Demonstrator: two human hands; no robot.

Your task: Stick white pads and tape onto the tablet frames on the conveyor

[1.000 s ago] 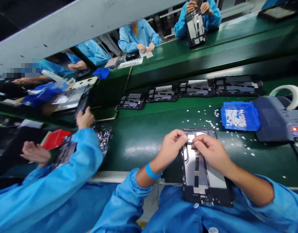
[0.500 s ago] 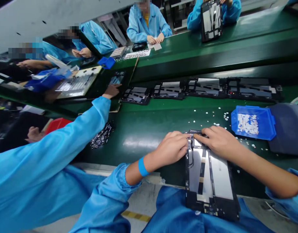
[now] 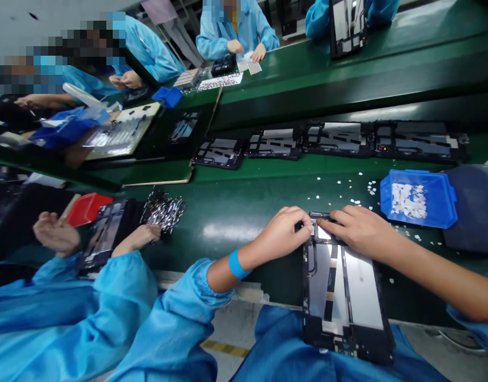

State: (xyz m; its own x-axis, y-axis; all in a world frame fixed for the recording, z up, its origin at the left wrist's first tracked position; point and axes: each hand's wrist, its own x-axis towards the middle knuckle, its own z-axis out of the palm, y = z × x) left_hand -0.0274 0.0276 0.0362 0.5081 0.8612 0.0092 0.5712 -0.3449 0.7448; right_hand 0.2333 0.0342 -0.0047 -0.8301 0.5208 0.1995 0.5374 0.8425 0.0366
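An opened tablet with its inner parts bare lies between my hands, its near end reaching past the table edge over my lap. My left hand, wearing a blue wristband, is closed in a pinch at the tablet's upper left corner. What sits between thumb and forefinger is too small to make out. Across the upper right of the tablet rests my right hand, fingers stretched out, the forefinger's tip touching near the top edge.
A blue tray holds white scraps; more scraps lie scattered around it. Several opened tablets stand in a row behind. To my left, a co-worker's hand is at a pile of small dark shiny parts, near a red tray.
My left fingers have drawn into a rounder pinch at the tablet's corner. My right hand stays put. The co-worker's arm has pulled back from the far tablet to the pile of small parts.
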